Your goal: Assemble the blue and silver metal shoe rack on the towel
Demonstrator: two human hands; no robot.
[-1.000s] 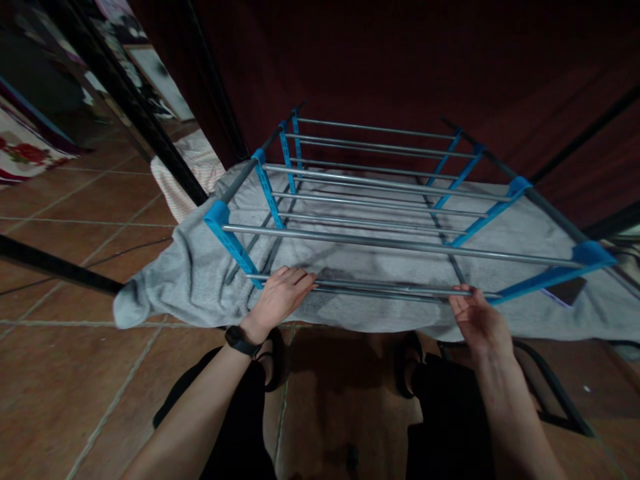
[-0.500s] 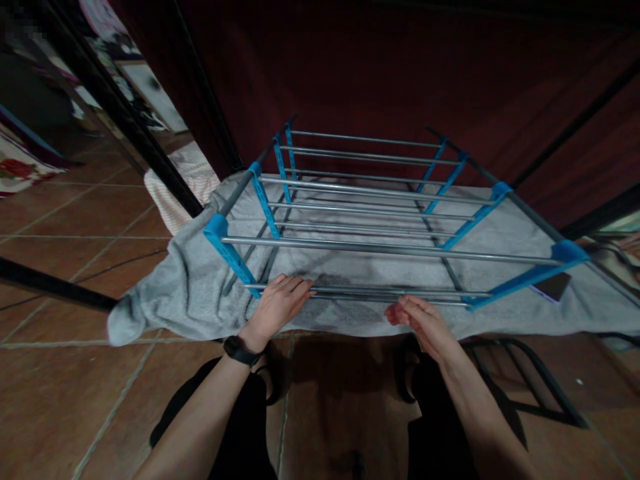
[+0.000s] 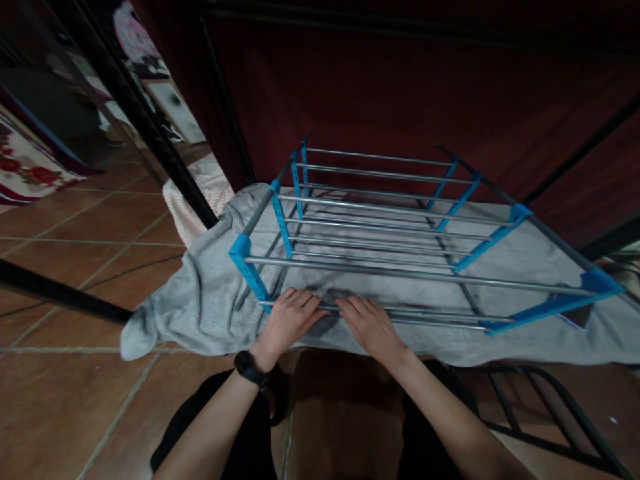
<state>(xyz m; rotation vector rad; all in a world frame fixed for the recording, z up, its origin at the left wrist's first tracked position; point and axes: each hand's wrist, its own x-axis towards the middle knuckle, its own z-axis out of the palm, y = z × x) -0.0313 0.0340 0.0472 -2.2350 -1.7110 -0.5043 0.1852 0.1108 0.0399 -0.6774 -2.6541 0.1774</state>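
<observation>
Resting our left hand (image 3: pixel 291 319) and right hand (image 3: pixel 371 327) on the near lower rods (image 3: pixel 435 315) of the blue-and-grey rack (image 3: pixel 370 270), which sits on a grey blanket (image 3: pixel 210 287).
Fingers bunched together over the rods, both hands — tips and undersides hidden, so we can't tell whether they clamp. Dark flat item (image 3: pixel 579 317) on the blanket is partly covered by the rack's front right bracket (image 3: pixel 543 311) — we can't identify it. Our forearms (image 3: pixel 213 427) run off the bottom edge; upper-left clutter (image 3: pixel 140 47) too dim to read.
</observation>
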